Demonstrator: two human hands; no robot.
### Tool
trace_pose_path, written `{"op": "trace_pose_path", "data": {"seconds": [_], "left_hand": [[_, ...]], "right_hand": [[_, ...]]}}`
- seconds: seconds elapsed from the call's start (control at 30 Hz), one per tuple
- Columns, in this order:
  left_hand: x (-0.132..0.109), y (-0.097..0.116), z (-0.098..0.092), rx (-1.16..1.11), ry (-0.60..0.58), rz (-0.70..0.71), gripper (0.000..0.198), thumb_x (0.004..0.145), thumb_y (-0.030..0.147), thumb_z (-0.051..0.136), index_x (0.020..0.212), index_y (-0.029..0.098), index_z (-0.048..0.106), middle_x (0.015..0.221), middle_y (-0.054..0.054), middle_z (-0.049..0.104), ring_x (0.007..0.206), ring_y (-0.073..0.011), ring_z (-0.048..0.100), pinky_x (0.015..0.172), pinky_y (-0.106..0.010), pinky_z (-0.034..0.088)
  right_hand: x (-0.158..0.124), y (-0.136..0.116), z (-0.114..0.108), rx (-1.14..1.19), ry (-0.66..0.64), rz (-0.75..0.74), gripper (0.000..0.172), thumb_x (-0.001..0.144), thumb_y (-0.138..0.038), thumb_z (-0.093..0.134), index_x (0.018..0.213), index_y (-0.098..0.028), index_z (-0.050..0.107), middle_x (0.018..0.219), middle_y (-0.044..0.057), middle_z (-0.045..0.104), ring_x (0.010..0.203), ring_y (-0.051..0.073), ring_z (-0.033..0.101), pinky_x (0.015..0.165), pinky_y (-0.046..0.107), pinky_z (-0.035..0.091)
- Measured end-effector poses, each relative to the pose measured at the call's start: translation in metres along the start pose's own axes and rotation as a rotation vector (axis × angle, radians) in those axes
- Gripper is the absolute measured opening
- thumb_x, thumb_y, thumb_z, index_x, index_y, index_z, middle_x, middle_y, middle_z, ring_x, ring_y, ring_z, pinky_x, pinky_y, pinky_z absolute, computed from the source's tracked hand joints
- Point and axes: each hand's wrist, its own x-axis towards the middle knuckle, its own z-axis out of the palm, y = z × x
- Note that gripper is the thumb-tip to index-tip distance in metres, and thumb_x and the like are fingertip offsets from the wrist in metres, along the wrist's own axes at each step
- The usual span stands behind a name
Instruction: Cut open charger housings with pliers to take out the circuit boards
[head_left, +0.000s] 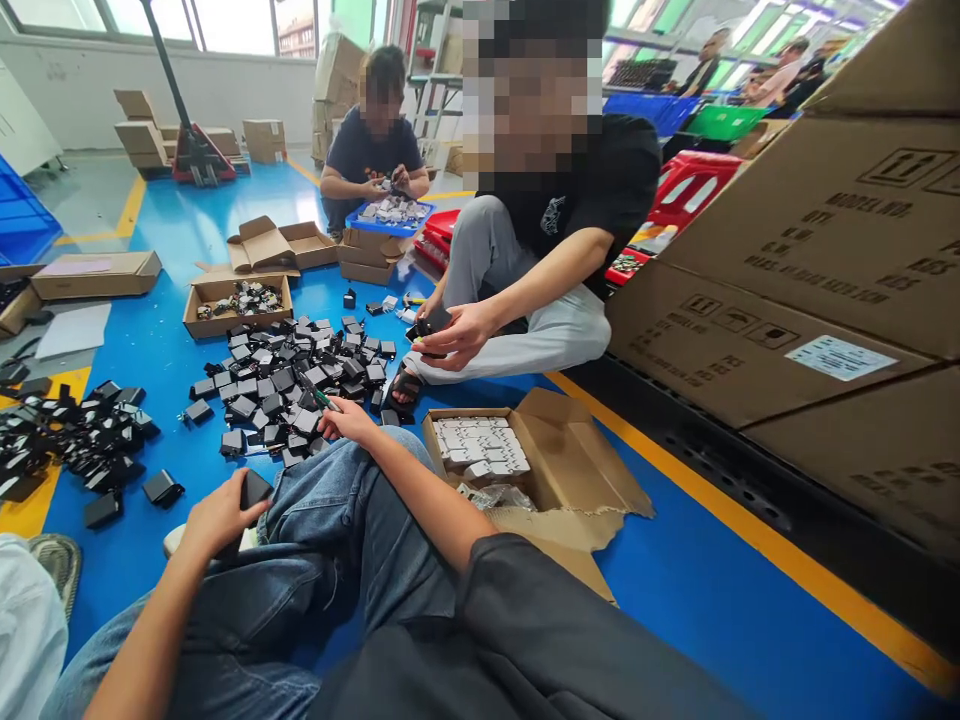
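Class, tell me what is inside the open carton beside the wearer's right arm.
The open carton holds rows of white boxy pieces, with crumpled clear plastic on their near side. Whatever lies beneath them is covered and cannot be seen.

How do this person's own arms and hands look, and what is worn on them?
The left hand and right hand wear no gloves, and no watch shows. The right forearm is bare below a loose, dark grey sleeve; the left forearm shows no sleeve.
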Motion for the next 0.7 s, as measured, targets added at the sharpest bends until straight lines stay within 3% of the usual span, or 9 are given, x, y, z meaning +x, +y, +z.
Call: {"op": "trace_pose_path", "data": {"seconds": [0.1, 0.2, 0.33, 0.43, 0.53, 0.63, 0.67, 0.7], "left_hand": [[0.029, -0.002, -0.014, -0.024, 0.011, -0.108, 0.071, 0.081, 0.061, 0.05, 0.132, 0.014, 0.042, 0.124, -0.022, 0.063, 0.111, -0.0355, 0.062, 0.086, -0.039, 0.048], [0.05, -0.017, -0.01, -0.076, 0.005, -0.234, 0.072, 0.085, 0.063, 0.043, 0.133, 0.01, 0.039, 0.127, -0.024, 0.06, 0.115, -0.0333, 0.06, 0.087, -0.036, 0.047], [0.052, -0.038, 0.011, -0.087, -0.012, -0.363, 0.076, 0.081, 0.063, 0.052, 0.13, 0.006, 0.043, 0.123, -0.026, 0.062, 0.113, -0.0355, 0.06, 0.087, -0.037, 0.047], [0.05, -0.032, 0.012, -0.051, 0.035, -0.349, 0.076, 0.075, 0.057, 0.063, 0.124, 0.002, 0.049, 0.117, -0.03, 0.064, 0.111, -0.0404, 0.059, 0.089, -0.044, 0.046], [0.062, 0.003, -0.013, -0.02, 0.196, -0.213, 0.068, 0.084, 0.051, 0.055, 0.13, 0.003, 0.044, 0.133, -0.028, 0.053, 0.127, -0.0376, 0.047, 0.103, -0.046, 0.038], [0.076, 0.075, -0.053, -0.068, 0.447, 0.042, 0.058, 0.094, 0.049, 0.038, 0.14, 0.014, 0.033, 0.147, -0.015, 0.042, 0.138, -0.0241, 0.035, 0.114, -0.036, 0.027], [0.078, 0.104, -0.065, -0.16, 0.609, 0.239, 0.057, 0.092, 0.048, 0.045, 0.137, 0.014, 0.038, 0.142, -0.015, 0.047, 0.135, -0.0253, 0.038, 0.113, -0.038, 0.029], [0.08, 0.134, -0.076, -0.227, 0.683, 0.455, 0.055, 0.088, 0.047, 0.053, 0.133, 0.016, 0.043, 0.137, -0.013, 0.051, 0.131, -0.0261, 0.043, 0.111, -0.039, 0.032]], "right_hand": [[-0.001, 0.002, 0.001, -0.008, -0.016, 0.012, 0.035, 0.092, -0.012, 0.039, 0.124, -0.016, 0.051, 0.07, -0.002, 0.065, 0.053, 0.007, 0.059, 0.05, 0.015, 0.047], [0.0, 0.008, 0.003, -0.022, -0.045, 0.02, 0.037, 0.093, -0.013, 0.036, 0.129, -0.016, 0.046, 0.073, -0.001, 0.064, 0.053, 0.006, 0.057, 0.049, 0.014, 0.045], [0.006, 0.013, 0.006, -0.026, -0.118, -0.007, 0.037, 0.092, -0.012, 0.038, 0.127, -0.016, 0.05, 0.072, -0.002, 0.062, 0.054, 0.007, 0.056, 0.049, 0.014, 0.045], [0.007, 0.012, 0.008, -0.017, -0.142, -0.044, 0.039, 0.088, -0.011, 0.042, 0.125, -0.017, 0.053, 0.069, -0.002, 0.063, 0.054, 0.008, 0.058, 0.048, 0.016, 0.046], [0.011, 0.011, 0.007, -0.006, -0.094, -0.066, 0.038, 0.088, -0.011, 0.042, 0.124, -0.017, 0.054, 0.067, -0.003, 0.063, 0.052, 0.009, 0.059, 0.046, 0.017, 0.046], [0.016, 0.015, 0.003, 0.0, -0.004, -0.086, 0.036, 0.091, -0.014, 0.039, 0.124, -0.018, 0.053, 0.066, -0.004, 0.062, 0.05, 0.008, 0.058, 0.044, 0.016, 0.046], [0.017, 0.017, 0.002, -0.003, 0.022, -0.106, 0.034, 0.092, -0.016, 0.039, 0.123, -0.018, 0.054, 0.066, -0.004, 0.062, 0.049, 0.008, 0.058, 0.045, 0.016, 0.047], [0.018, 0.018, 0.001, -0.007, 0.042, -0.134, 0.032, 0.094, -0.019, 0.041, 0.122, -0.019, 0.055, 0.066, -0.003, 0.061, 0.051, 0.008, 0.058, 0.046, 0.017, 0.048]]}}
